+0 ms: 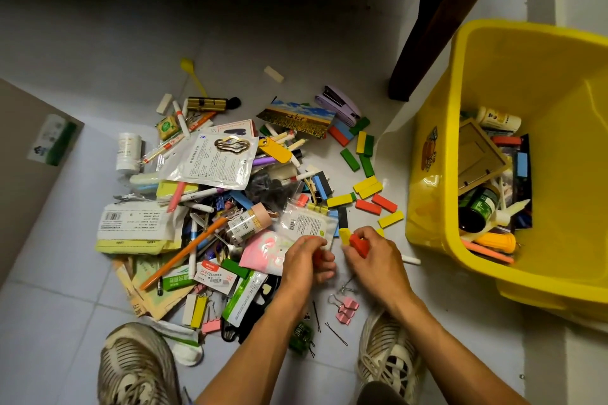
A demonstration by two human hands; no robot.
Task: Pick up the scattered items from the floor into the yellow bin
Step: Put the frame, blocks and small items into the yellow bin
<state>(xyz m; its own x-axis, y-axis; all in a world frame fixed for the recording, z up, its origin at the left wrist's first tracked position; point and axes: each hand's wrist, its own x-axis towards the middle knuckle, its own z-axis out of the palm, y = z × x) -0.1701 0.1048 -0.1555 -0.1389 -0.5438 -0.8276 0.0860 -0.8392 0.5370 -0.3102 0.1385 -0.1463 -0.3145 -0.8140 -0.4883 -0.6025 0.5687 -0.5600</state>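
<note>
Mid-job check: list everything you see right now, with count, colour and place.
yellow bin: one, right, partly filled
stapler: one, lilac, top of pile
postcard: one, landscape picture, beside stapler
wooden blocks: many, red, yellow, green, blue, between pile and bin
white bottle: one, left edge of pile
orange pencil: one, lying across pile
binder clips: a few, pink, near right shoe
shoes: two, grey, bottom
left hand: grips something red
right hand: grips a red block
</note>
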